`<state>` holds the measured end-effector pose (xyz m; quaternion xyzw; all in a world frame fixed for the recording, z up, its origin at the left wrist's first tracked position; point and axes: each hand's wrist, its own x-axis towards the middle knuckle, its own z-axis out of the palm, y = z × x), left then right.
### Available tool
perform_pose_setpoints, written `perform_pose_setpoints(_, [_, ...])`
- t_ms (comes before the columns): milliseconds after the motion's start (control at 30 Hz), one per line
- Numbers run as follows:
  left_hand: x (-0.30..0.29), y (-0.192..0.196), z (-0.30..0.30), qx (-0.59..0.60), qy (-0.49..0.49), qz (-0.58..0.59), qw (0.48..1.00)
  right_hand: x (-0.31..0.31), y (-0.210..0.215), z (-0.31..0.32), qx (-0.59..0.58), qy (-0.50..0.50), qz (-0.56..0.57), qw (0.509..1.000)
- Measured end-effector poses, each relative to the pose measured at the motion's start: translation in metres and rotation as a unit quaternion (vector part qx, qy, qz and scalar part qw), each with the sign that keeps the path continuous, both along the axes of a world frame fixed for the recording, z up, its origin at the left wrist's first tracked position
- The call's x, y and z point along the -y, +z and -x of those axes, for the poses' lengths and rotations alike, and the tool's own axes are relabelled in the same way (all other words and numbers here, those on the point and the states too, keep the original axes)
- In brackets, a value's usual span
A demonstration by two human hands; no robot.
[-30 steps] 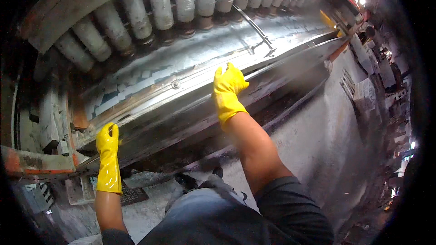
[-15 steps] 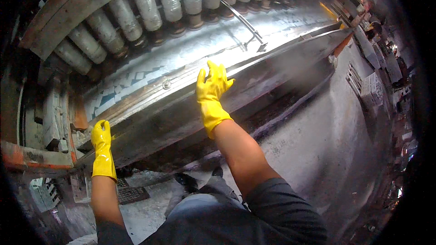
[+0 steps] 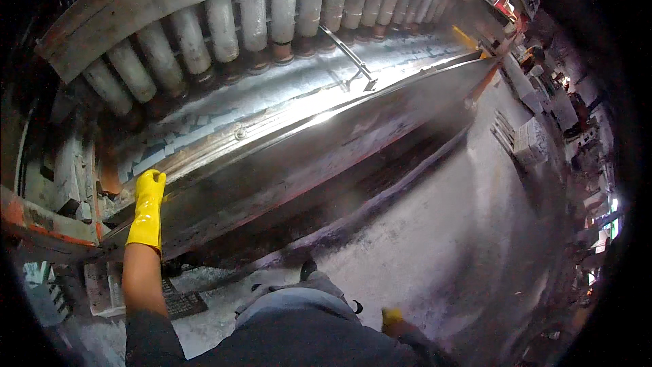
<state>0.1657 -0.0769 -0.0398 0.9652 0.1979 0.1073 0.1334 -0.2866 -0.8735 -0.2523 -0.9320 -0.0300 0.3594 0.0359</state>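
My left hand (image 3: 147, 209), in a yellow rubber glove, rests with fingers up against the edge of a long shiny metal trough (image 3: 319, 143) at its left end. It presses on the rim rather than closing round anything. My right hand (image 3: 392, 317), also in a yellow glove, hangs low beside my hip near the bottom of the view; only a small part of it shows. Above the trough runs a row of thick grey cylinders (image 3: 272, 13) under a curved metal beam.
A thin metal rod (image 3: 348, 56) lies across the wet surface behind the trough. A dusty grey floor (image 3: 435, 245) spreads to the right. Orange-painted framework (image 3: 41, 221) stands at the left, a dark grating (image 3: 180, 302) by my feet, cluttered machinery (image 3: 543, 115) at the far right.
My right hand has left the trough's rim and dropped down beside my hip. My left hand stays on the rim at the left end. The view has shifted slightly.
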Motion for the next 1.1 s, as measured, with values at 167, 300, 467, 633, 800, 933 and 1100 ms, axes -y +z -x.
perform_pose_setpoints(167, [0.024, 0.0, -0.003, 0.012, -0.031, 0.065, 0.997, -0.009, 0.028, 0.135, -0.117, -0.273, -0.041, 0.954])
perform_pose_setpoints(300, [0.029, -0.003, 0.002, 0.022, -0.051, 0.09, 0.994, -0.04, -0.014, 0.132, -0.109, -0.444, -0.136, 0.879])
perform_pose_setpoints(467, [0.053, 0.038, 0.022, 0.011, -0.113, 0.106, 0.988, -0.136, -0.014, -0.009, 0.1, -0.401, -0.309, 0.857])
perform_pose_setpoints(633, [0.034, 0.033, 0.056, -0.015, -0.112, 0.098, 0.989, -0.212, 0.095, -0.092, 0.118, -0.36, -0.453, 0.807])
perform_pose_setpoints(800, [-0.019, 0.052, 0.11, -0.036, -0.049, 0.097, 0.993, -0.171, 0.038, -0.058, 0.029, -0.361, -0.359, 0.86])
perform_pose_setpoints(933, [-0.119, 0.034, 0.142, -0.101, 0.071, 0.061, 0.991, -0.095, -0.018, -0.014, -0.108, -0.407, -0.223, 0.879])
perform_pose_setpoints(1100, [-0.095, 0.064, 0.13, -0.134, 0.145, -0.016, 0.98, -0.075, -0.02, -0.022, -0.107, -0.5, -0.235, 0.826])
